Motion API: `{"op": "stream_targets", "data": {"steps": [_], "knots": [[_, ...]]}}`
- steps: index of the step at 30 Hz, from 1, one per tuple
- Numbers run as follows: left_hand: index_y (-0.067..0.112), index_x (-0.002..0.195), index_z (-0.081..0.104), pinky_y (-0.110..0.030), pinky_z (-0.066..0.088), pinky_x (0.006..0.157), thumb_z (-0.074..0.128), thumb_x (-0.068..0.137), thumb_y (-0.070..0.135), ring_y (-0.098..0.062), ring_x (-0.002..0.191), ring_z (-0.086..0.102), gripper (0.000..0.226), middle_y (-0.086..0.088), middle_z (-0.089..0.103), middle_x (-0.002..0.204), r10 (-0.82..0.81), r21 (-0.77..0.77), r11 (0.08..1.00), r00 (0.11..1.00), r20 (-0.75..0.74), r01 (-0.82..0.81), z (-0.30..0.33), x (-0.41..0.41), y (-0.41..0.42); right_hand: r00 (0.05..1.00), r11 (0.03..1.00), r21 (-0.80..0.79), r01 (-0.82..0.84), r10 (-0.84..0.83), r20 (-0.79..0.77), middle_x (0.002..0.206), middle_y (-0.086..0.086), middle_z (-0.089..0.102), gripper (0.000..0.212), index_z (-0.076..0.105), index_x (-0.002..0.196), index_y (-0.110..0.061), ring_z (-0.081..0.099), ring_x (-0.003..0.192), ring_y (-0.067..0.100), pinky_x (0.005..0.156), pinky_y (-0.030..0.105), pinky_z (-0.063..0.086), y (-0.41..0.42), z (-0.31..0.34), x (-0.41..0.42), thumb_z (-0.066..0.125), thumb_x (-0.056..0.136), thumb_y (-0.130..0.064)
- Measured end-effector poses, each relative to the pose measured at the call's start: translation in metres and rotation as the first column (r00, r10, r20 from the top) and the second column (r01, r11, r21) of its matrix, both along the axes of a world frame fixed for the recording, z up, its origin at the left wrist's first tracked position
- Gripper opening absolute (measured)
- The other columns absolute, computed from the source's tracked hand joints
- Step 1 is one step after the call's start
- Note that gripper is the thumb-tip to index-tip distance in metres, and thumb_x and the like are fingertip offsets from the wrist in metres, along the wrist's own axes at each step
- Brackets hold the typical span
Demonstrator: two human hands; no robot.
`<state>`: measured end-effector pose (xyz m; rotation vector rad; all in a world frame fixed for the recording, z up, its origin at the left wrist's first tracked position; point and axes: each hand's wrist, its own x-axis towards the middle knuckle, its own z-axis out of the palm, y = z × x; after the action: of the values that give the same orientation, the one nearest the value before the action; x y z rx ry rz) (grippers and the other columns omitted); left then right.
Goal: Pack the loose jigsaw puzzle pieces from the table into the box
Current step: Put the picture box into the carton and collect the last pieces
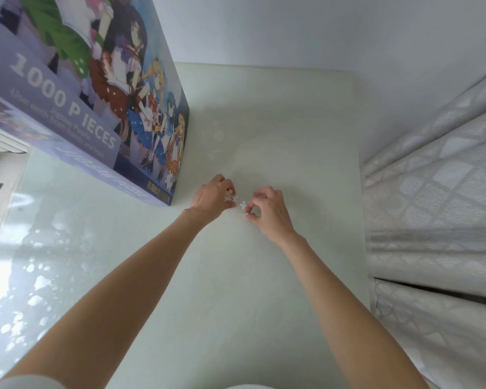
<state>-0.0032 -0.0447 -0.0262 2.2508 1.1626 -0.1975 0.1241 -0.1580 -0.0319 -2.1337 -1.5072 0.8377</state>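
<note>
A large purple puzzle box printed with anime figures and "1000 PIECES" stands at the table's left. Just right of its near corner, my left hand curls its fingers around a small white puzzle piece. Another white piece lies on the table between the hands. My right hand pinches at that piece with thumb and forefinger; its other fingers are curled. Whether the box is open cannot be told from this angle.
The pale glass-topped table reaches back to a white wall. A patterned white curtain hangs along the table's right edge. Bright window reflections lie on the table's left side.
</note>
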Motion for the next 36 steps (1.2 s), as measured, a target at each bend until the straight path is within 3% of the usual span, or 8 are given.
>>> {"op": "stream_targets", "data": {"steps": [4,7,13,16,23,26,30,36], "knots": [[0.014,0.103,0.057,-0.035,0.046,0.075,0.072,0.079,0.026,-0.027,0.088,0.058,0.030,-0.004,0.054,0.107,-0.026,0.020,0.999,1.000,-0.011,0.027,0.000,-0.001,0.000,0.986,0.999,-0.016,-0.045,0.047,0.158,0.109,0.006,0.056,0.013,0.064,0.099,-0.011,0.046,0.105,0.025,0.071,0.026,0.037,0.016,-0.001,-0.011,0.060,0.087,-0.013],[0.014,0.099,0.054,-0.034,0.044,0.072,0.069,0.081,0.024,-0.027,0.087,0.058,0.025,-0.003,0.060,0.100,-0.033,0.043,0.999,0.999,0.008,0.033,0.000,-0.003,-0.003,0.959,0.994,-0.074,-0.082,0.099,0.265,0.108,0.010,0.058,0.018,0.058,0.109,-0.010,0.049,0.103,0.027,0.072,0.030,0.037,0.016,-0.001,-0.019,0.052,0.092,-0.013],[0.015,0.096,0.055,-0.035,0.048,0.069,0.071,0.079,0.022,-0.023,0.077,0.058,0.024,-0.001,0.064,0.087,0.082,-0.001,0.997,0.980,0.181,-0.083,0.008,-0.018,-0.015,0.995,0.995,-0.090,0.052,-0.044,0.089,0.101,0.012,0.062,0.020,0.054,0.108,-0.008,0.057,0.095,0.029,0.078,0.034,0.043,0.013,-0.005,-0.022,0.057,0.088,-0.009],[0.013,0.085,0.064,-0.032,0.046,0.067,0.074,0.076,0.018,-0.020,0.073,0.059,0.015,-0.001,0.064,0.081,0.100,-0.028,0.995,0.944,0.315,-0.096,0.022,-0.035,-0.025,0.994,0.995,-0.080,0.057,-0.049,0.097,0.096,0.011,0.062,0.013,0.061,0.098,-0.009,0.059,0.088,0.029,0.074,0.033,0.042,0.000,-0.003,-0.027,0.059,0.085,-0.007],[0.015,0.083,0.063,-0.021,0.045,0.063,0.071,0.080,0.022,-0.012,0.067,0.060,0.011,0.002,0.065,0.076,0.166,-0.080,0.986,0.898,0.406,-0.146,0.090,-0.084,-0.046,0.968,0.977,0.109,0.183,-0.160,-0.192,0.075,-0.002,0.061,0.008,0.068,0.086,-0.013,0.051,0.063,0.004,0.064,0.017,0.036,-0.025,0.049,-0.046,0.066,0.082,-0.007],[0.010,0.085,0.058,-0.018,0.051,0.057,0.065,0.086,0.018,-0.007,0.064,0.063,0.011,-0.003,0.064,0.075,0.197,-0.168,0.977,0.871,0.450,-0.134,0.135,-0.103,-0.051,0.967,0.967,0.167,0.194,-0.159,-0.198,0.071,-0.013,0.058,0.008,0.072,0.088,-0.021,0.050,0.065,-0.002,0.062,0.009,0.034,-0.024,0.090,-0.055,0.069,0.081,-0.017],[0.013,0.088,0.049,-0.011,0.040,0.052,0.051,0.094,0.018,-0.004,0.057,0.056,0.008,0.005,0.054,0.072,0.154,-0.016,0.985,0.840,0.520,-0.170,0.204,-0.134,-0.052,0.949,0.935,0.310,0.173,-0.074,-0.308,0.070,-0.016,0.061,0.010,0.070,0.094,-0.019,0.055,0.062,-0.002,0.059,0.009,0.037,-0.010,0.157,-0.072,0.067,0.085,-0.016],[0.019,0.087,0.045,-0.012,0.036,0.048,0.048,0.096,0.019,-0.005,0.049,0.049,0.009,0.004,0.054,0.063,0.139,0.139,0.913,0.613,0.778,-0.383,0.322,-0.186,-0.010,0.940,0.774,0.615,0.152,0.079,-0.332,0.079,0.006,0.069,0.005,0.059,0.091,-0.018,0.052,0.058,0.009,0.058,0.023,0.046,0.037,0.281,-0.097,0.061,0.089,-0.014]]}}
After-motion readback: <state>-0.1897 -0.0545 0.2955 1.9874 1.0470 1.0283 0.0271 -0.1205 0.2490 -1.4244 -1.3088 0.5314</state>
